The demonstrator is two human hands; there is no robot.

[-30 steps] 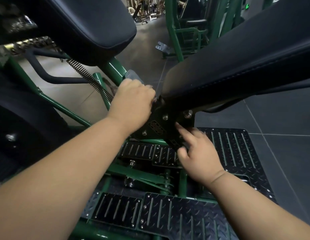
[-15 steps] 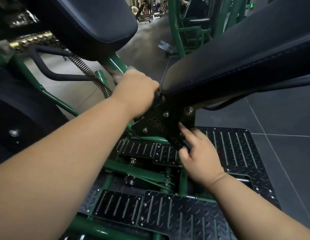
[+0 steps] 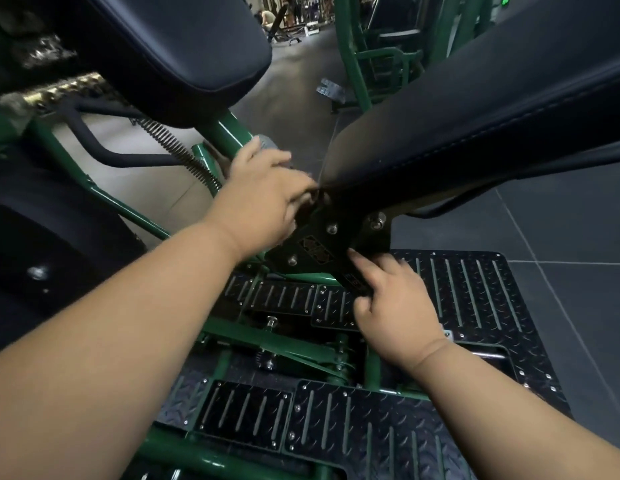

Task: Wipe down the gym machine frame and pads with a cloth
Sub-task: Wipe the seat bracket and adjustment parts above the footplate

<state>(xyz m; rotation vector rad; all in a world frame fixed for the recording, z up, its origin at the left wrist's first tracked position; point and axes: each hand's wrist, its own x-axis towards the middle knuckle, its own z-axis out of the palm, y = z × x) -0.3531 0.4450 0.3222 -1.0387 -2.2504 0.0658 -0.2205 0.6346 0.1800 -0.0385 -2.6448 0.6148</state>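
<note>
Step in hand, by the look of it: wiping the joint under the big pad (image 3: 475, 109), mid-frame. Left hand (image 3: 263, 199) presses a grey cloth (image 3: 267, 143) vs the green frame (image 3: 229, 133), fingers bent over it. Right hand (image 3: 395, 303) pinches the black bracket (image 3: 322, 244). Next prob. calls for working the cloth along the tube w/ steady pressure.
</note>
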